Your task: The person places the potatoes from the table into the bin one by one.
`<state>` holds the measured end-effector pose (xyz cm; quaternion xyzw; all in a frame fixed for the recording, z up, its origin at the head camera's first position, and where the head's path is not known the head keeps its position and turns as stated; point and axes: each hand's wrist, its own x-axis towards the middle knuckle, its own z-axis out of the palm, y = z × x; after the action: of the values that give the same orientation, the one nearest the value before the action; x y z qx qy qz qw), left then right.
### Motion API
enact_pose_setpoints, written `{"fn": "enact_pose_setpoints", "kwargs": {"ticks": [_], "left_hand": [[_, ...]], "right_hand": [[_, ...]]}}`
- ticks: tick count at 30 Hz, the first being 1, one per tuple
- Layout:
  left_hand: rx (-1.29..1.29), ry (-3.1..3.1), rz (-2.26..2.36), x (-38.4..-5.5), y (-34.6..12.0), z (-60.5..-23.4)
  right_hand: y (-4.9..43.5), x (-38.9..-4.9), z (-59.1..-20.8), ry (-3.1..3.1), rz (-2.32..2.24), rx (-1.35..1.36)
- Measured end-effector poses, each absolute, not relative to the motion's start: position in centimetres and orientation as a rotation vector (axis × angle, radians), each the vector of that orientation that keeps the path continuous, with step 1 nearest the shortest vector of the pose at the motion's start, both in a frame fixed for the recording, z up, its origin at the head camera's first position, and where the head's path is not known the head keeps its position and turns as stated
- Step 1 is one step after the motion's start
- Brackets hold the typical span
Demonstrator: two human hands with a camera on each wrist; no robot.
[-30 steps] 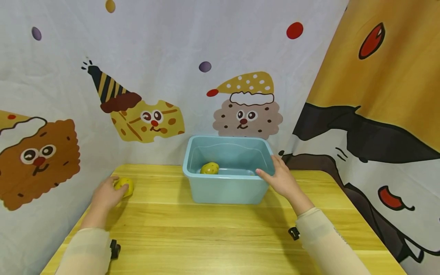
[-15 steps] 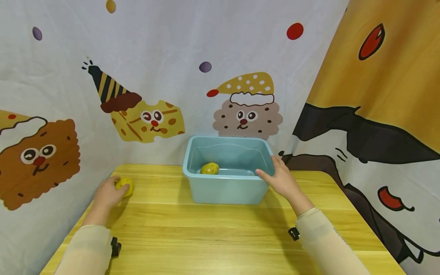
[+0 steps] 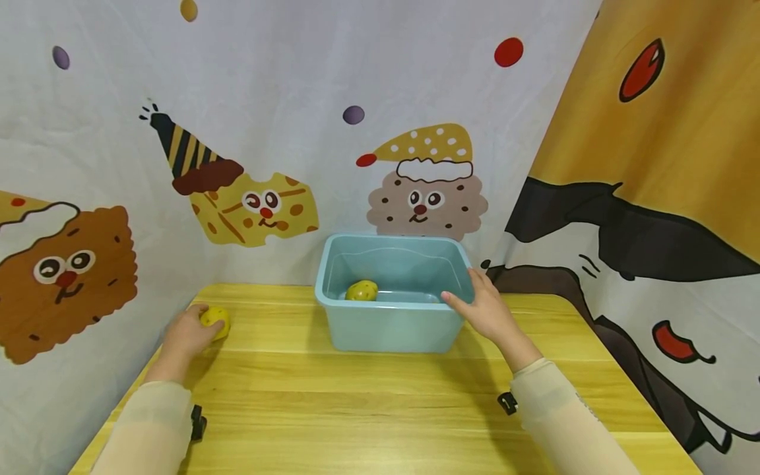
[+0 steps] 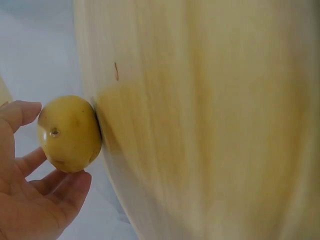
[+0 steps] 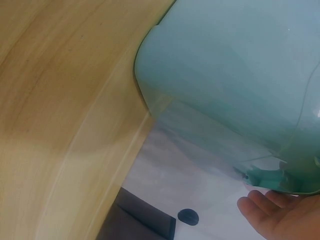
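In the head view my left hand (image 3: 191,335) is at the table's left edge, holding a yellow potato (image 3: 217,322) between thumb and fingers. Up close in the left wrist view, the potato (image 4: 70,134) is smooth with a small dimple, right at the wooden surface. A light blue plastic bin (image 3: 392,330) stands at the back middle, and inside it on the left lies a second speckled potato (image 3: 361,290). My right hand (image 3: 490,311) grips the bin's front right corner, thumb over the rim. Its fingers (image 5: 260,207) show beside the rim in the right wrist view.
The wooden table (image 3: 332,409) reaches back to a white cloth (image 3: 267,79) printed with cartoon figures. A yellow, black and white printed curtain (image 3: 665,158) hangs along the right side. Black clips (image 3: 198,423) show at both wrists.
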<state>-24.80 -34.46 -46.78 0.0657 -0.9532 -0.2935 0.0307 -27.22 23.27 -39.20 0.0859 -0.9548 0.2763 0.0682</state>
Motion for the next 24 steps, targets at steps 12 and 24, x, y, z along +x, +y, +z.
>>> {"fn": "enact_pose_setpoints", "kwargs": {"ticks": [12,24], "left_hand": [[0.159,-3.008,-0.881,-25.4,-34.7,-46.5],[0.142,-3.020,-0.899,-26.2,-35.1,-47.2]], "right_hand": [[23.3,-27.3,-39.1,-2.890,0.824,0.252],[23.3,-27.2,-39.1,-2.895,0.820,0.247]]}}
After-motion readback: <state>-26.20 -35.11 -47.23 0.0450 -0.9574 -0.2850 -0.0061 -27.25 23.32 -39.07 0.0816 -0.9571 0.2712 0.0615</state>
